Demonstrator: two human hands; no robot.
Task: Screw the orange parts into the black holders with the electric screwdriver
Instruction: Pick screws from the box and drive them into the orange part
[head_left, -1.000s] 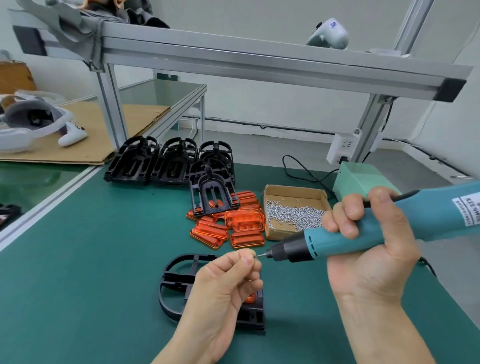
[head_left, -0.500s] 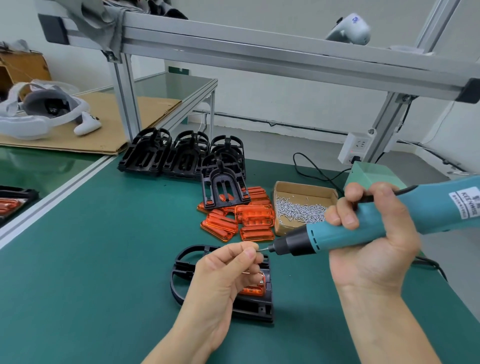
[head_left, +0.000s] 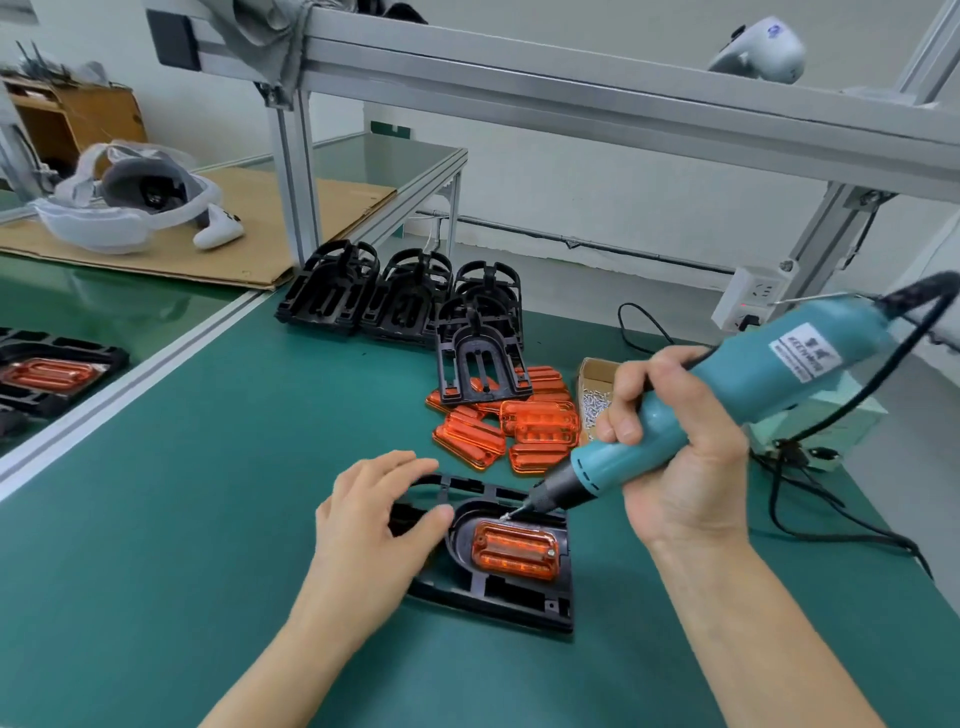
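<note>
Screwdriver tip angled down onto a black holder with an orange part seated in it.

Right hand (head_left: 680, 452) wraps its fingers round the teal electric screwdriver (head_left: 727, 400), whose long axis slopes from upper right down to lower left, bit meeting the black plastic holder (head_left: 498, 592) on the green bench mat (head_left: 182, 519) just above the translucent orange rectangular part (head_left: 514, 551). That part lies with its long axis left to right. Left hand (head_left: 369, 514) rests spread on the holder's left side, fingers relaxed. Loose orange parts (head_left: 509, 426) lie heaped behind.
</note>
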